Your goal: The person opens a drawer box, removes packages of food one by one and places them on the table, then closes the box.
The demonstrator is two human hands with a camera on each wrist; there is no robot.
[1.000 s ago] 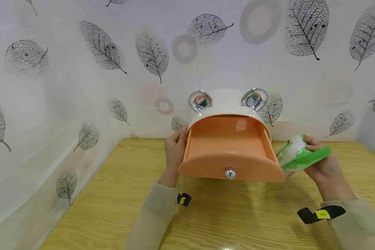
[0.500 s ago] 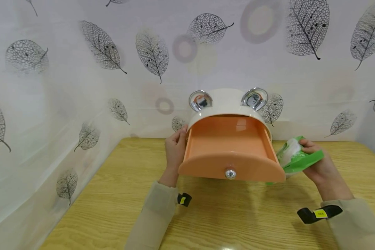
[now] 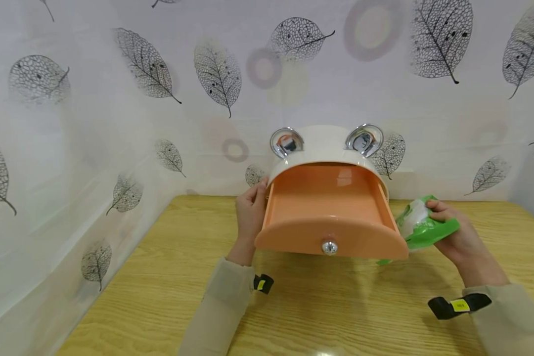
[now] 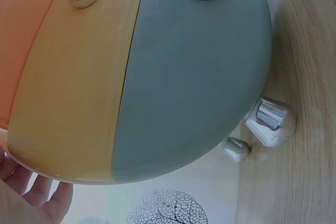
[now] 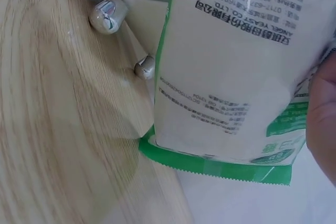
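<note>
A frog-like drawer box (image 3: 325, 136), cream with two chrome eyes, has its orange top drawer (image 3: 325, 198) pulled out, and its inside looks bare. My left hand (image 3: 249, 212) touches the box's left side. In the left wrist view, the fingers (image 4: 56, 203) reach the box edge beside the yellow drawer (image 4: 73, 93), above a grey-green drawer (image 4: 189, 72). My right hand (image 3: 456, 235) grips a green-edged plastic packet (image 3: 422, 225) just right of the orange drawer. Printed small text on the packet (image 5: 231, 72) includes "Angel Yeast Co., Ltd".
A wood-grain table (image 3: 182, 296) lies under everything. Chrome feet (image 4: 272, 121) hold the box up. Behind and to the left hangs a white sheet (image 3: 115, 123) with dark leaf prints. The drawer's chrome knob (image 3: 329, 247) juts forward.
My right hand has moved the packet slightly left and tilted it, and a green corner now shows beneath the orange drawer. The left hand, box and drawer keep their places.
</note>
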